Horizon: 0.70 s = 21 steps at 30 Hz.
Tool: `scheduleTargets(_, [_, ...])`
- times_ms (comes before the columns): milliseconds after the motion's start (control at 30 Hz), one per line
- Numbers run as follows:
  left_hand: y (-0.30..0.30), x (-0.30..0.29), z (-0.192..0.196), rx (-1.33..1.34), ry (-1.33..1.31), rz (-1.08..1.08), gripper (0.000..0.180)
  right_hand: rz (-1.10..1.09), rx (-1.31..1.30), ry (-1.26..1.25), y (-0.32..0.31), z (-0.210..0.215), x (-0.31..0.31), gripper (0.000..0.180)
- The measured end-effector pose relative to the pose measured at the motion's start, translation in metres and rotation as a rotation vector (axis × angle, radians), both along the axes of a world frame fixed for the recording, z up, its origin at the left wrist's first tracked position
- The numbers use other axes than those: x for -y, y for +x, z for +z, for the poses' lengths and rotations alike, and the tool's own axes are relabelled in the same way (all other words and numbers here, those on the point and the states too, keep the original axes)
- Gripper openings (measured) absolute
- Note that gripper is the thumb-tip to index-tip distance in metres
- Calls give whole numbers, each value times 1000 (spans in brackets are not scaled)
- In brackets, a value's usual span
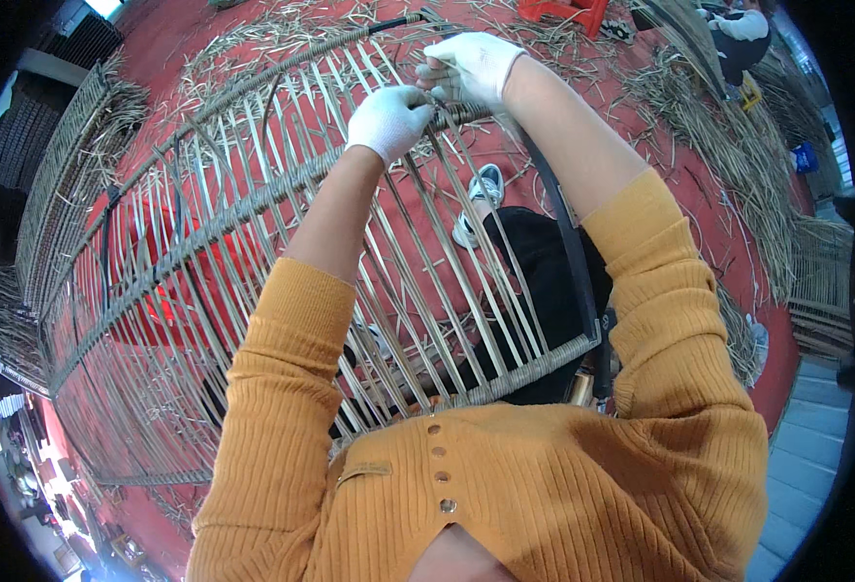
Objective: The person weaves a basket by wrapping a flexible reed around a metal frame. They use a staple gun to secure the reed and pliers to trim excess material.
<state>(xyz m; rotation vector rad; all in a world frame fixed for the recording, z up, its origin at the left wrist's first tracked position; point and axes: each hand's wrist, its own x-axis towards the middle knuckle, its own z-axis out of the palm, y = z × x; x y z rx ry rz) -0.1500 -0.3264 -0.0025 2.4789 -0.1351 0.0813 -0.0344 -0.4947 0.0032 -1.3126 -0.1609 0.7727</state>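
Across my lap lies a large woven frame (282, 184), its dark bars wrapped in straw-coloured strands, with many pale rods running across it. Both my hands wear white gloves and meet at the far right part of its middle bar. My left hand (388, 122) is closed, thumb and fingers pinched together at the bar; what lies between them is hidden. Just beyond it, my right hand (476, 68) has its fingers bent inward above the bar's end. Anything in its fingertips is too small to make out. A bare dark metal edge (558, 209) of the frame runs below my right forearm.
Loose straw strands (262, 58) litter the red floor (689, 194). Piles of long stalks (728, 184) lie to the right, and woven panels (73, 175) lean at the left. A red stool (568, 12) stands at the back; another person (741, 39) is at the far right.
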Motion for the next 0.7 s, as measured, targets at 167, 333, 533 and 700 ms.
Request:
scheduleTargets(167, [-2, 2, -1, 14, 12, 10, 31, 35, 23, -88, 11, -9, -4, 15])
scheduleTargets(333, [-4, 2, -1, 40, 17, 4, 30, -82, 61, -193, 3, -4, -1, 13])
scheduleTargets(533, [-6, 4, 0, 28, 27, 7, 30, -41, 96, -113, -3, 1, -4, 12])
scheduleTargets(700, [-3, 2, -3, 21, 32, 15, 30, -51, 135, -154, 9, -14, -6, 12])
